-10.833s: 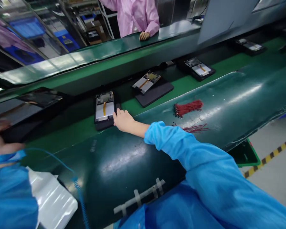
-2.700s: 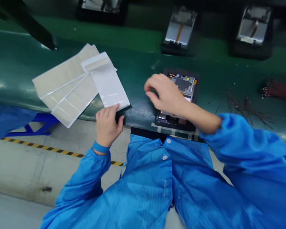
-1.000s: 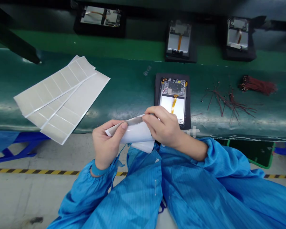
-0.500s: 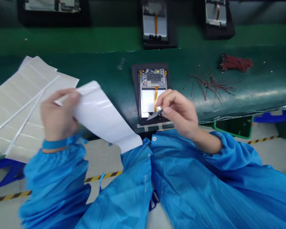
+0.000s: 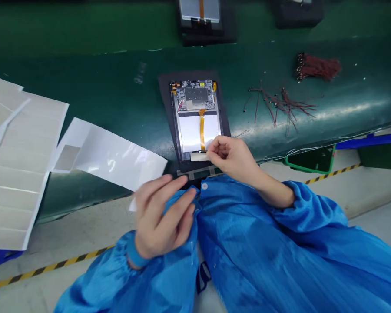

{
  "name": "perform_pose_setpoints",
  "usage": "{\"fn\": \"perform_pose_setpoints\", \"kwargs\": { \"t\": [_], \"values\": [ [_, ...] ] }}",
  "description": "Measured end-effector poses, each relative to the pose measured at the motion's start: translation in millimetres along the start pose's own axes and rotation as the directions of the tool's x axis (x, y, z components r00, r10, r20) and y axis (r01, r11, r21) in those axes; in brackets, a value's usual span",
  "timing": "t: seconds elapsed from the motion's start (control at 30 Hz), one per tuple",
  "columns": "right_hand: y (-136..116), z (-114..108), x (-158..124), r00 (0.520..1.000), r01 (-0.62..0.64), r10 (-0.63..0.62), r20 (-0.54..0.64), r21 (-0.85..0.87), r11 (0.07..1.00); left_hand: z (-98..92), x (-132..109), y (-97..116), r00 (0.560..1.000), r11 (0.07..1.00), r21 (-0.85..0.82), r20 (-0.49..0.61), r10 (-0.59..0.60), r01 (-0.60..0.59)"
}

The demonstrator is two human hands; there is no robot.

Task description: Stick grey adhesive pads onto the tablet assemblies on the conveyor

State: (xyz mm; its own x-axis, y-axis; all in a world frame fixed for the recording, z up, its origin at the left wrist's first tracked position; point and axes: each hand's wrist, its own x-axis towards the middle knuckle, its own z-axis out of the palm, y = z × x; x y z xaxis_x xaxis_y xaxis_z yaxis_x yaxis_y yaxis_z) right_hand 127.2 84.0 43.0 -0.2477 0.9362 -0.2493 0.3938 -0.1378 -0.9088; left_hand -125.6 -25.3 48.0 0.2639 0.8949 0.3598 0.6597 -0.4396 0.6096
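Observation:
An opened tablet (image 5: 195, 117) lies on a black pad (image 5: 167, 93), its circuit board (image 5: 197, 96) and silver battery (image 5: 189, 132) exposed. My right hand (image 5: 236, 158) pinches one end of a pale adhesive strip (image 5: 198, 157), which lies across the tablet just below the battery. An orange ribbon cable (image 5: 201, 130) runs down the battery's middle. Off to the lower left, my left hand (image 5: 163, 215) is open, fingers spread and slightly blurred. Beyond its fingertips a glossy white backing sheet (image 5: 117, 154) rests on the bench, with one greyish strip (image 5: 67, 158) on it.
Sheets of pale adhesive strips (image 5: 26, 161) overlap at the left. Loose dark red wires (image 5: 280, 106) and a wire bundle (image 5: 319, 67) lie at the right. Another opened tablet (image 5: 200, 19) sits farther back. A green-rimmed bin (image 5: 313, 163) stands below the bench edge (image 5: 267, 161).
My left hand has let go of the white backing sheet and moved right, towards my body. My right hand has lowered the strip onto the tablet. The view has shifted.

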Motion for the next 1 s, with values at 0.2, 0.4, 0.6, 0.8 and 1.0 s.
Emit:
{"fn": "perform_pose_setpoints", "kwargs": {
  "t": [0.2, 0.4, 0.6, 0.8, 1.0],
  "values": [
    [3, 3, 3, 1.0, -0.008, 0.008, -0.01, 0.018, 1.0, 56.3, 22, -2, 0.994, 0.988, 0.116, 0.01, 0.105, -0.106],
    [-2, 5, 3, 1.0, -0.021, 0.02, -0.024, -0.046, 0.999, 53.5, 27, -7, 0.99, 0.957, 0.262, 0.102, 0.1, -0.123],
    [-7, 8, 3, 0.999, -0.002, -0.008, -0.053, -0.189, 0.982, 59.7, 36, -4, 0.978, 0.917, 0.372, 0.196, 0.071, -0.141],
    [-13, 9, 4, 0.998, -0.01, -0.016, -0.059, -0.41, 0.912, 60.4, 34, -5, 0.974, 0.902, 0.409, 0.22, 0.046, -0.135],
    [-16, 10, 6, 0.999, -0.043, 0.035, -0.025, -0.567, 0.822, 62.8, 31, -6, 0.977, 0.898, 0.42, 0.209, 0.048, -0.134]
  ]
}}
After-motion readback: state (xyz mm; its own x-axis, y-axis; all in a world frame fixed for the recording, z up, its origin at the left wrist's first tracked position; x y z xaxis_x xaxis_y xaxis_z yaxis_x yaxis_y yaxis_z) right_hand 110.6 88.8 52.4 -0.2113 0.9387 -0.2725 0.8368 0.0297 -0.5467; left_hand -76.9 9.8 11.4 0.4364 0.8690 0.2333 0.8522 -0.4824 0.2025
